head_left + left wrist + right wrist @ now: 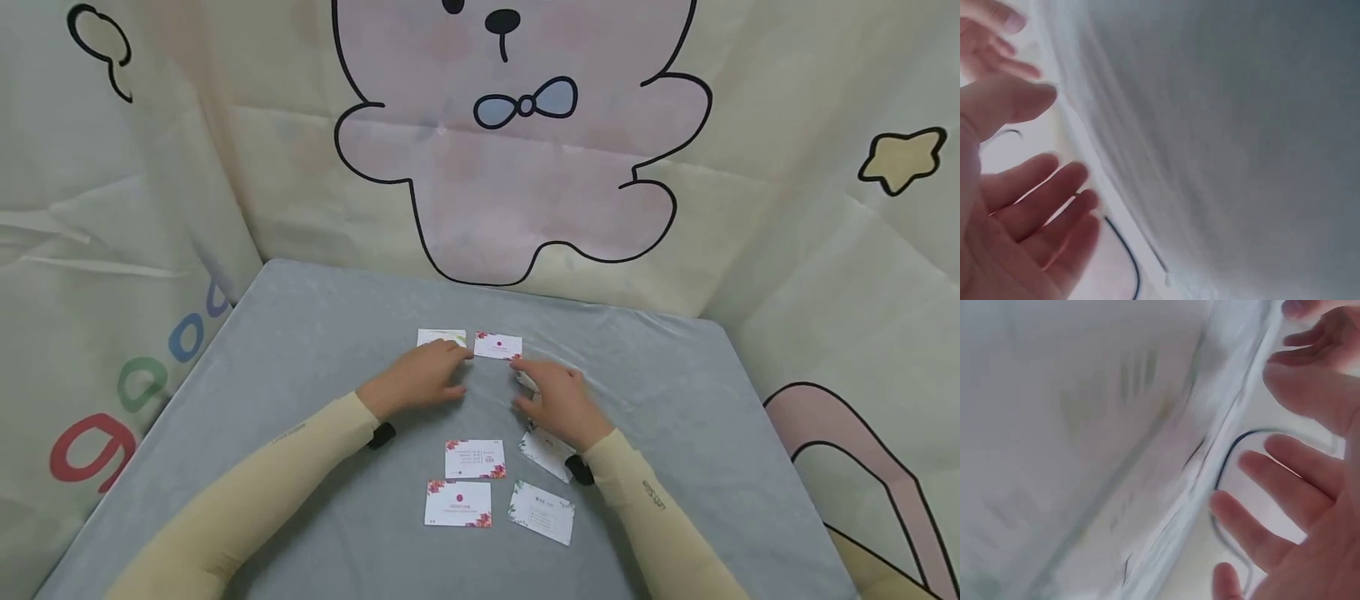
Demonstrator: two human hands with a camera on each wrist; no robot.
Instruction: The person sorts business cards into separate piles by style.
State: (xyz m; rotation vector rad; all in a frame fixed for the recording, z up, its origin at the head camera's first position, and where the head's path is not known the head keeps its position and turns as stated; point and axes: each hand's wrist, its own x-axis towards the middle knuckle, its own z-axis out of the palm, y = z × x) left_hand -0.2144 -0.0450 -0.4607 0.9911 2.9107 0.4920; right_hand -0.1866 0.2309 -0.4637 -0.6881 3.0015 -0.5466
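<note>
My left hand (422, 377) is over the table beside a white card with a green touch (441, 335), partly covering it. In the left wrist view its fingers are spread and hold nothing. My right hand (561, 402) is opposite, fingers extended and apart from the thumb, with nothing gripped in the right wrist view. Between and beyond the fingertips lies a card with red flower corners (498, 345). Another card (527, 382) is mostly hidden beneath the right hand. Whether fingertips touch any card I cannot tell.
Nearer me lie two red-flowered cards, an upper one (475, 459) and a lower one (458, 504). To their right are two leaf-bordered cards, one tilted by the right wrist (546, 455) and one nearer (542, 512). A grey cloth (337, 517) covers the table; printed curtains (285, 150) enclose it.
</note>
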